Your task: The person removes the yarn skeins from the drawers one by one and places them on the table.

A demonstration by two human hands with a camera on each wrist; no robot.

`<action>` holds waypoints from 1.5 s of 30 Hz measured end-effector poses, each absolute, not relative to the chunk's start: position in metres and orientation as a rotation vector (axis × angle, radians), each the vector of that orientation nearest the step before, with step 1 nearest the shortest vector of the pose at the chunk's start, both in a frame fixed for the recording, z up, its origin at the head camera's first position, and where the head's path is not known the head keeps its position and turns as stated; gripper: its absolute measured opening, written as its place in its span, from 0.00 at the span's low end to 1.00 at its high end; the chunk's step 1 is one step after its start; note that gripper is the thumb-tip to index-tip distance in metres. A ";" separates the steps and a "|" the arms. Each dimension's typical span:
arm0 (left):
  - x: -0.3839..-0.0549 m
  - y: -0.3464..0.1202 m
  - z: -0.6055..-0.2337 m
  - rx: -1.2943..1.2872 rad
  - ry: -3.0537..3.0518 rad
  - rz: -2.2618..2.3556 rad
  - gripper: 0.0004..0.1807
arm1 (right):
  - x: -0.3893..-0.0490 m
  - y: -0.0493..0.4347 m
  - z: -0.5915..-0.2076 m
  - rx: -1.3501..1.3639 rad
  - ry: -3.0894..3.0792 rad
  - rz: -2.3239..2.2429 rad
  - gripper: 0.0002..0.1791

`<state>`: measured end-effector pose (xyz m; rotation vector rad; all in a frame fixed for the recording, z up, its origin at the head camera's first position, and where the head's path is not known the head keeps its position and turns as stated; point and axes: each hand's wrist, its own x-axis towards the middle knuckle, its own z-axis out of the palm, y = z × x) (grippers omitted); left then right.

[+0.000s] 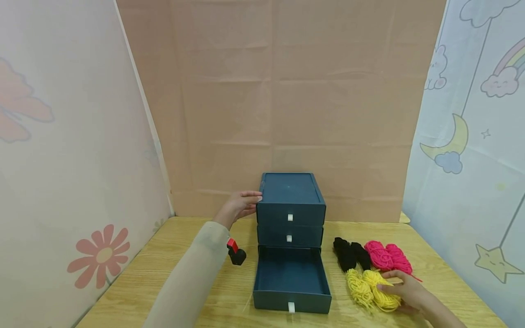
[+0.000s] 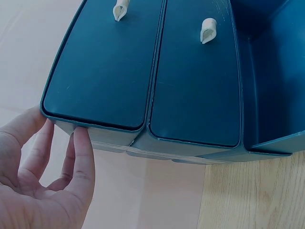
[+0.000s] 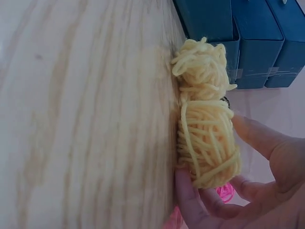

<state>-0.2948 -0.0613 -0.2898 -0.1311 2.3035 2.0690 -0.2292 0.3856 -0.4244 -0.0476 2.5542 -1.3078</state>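
A dark blue drawer cabinet (image 1: 290, 187) has three stacked drawers with white pull tabs. Its bottom drawer (image 1: 292, 300) is pulled out, and bare floor shows inside. My left hand (image 1: 242, 203) touches the cabinet's upper left side; the left wrist view shows fingertips (image 2: 82, 136) against the side wall near the front corner. To the right of the drawer lies a pair of yellow yarn skeins (image 1: 371, 289). My right hand (image 1: 410, 291) holds the right-hand skein, thumb on one side and fingers on the other, as the right wrist view shows with the yarn (image 3: 209, 143) still at the tabletop.
Black yarn skeins (image 1: 348, 253) and pink yarn skeins (image 1: 387, 256) lie behind the yellow ones. A wooden table (image 1: 143, 282) carries everything. Brown paper (image 1: 287, 91) covers the back, and patterned sheets (image 1: 492, 182) stand on both sides.
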 end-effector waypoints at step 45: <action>-0.292 -0.063 -0.292 -0.069 2.347 2.035 0.14 | -0.198 0.331 -0.340 -0.488 2.389 -1.939 0.14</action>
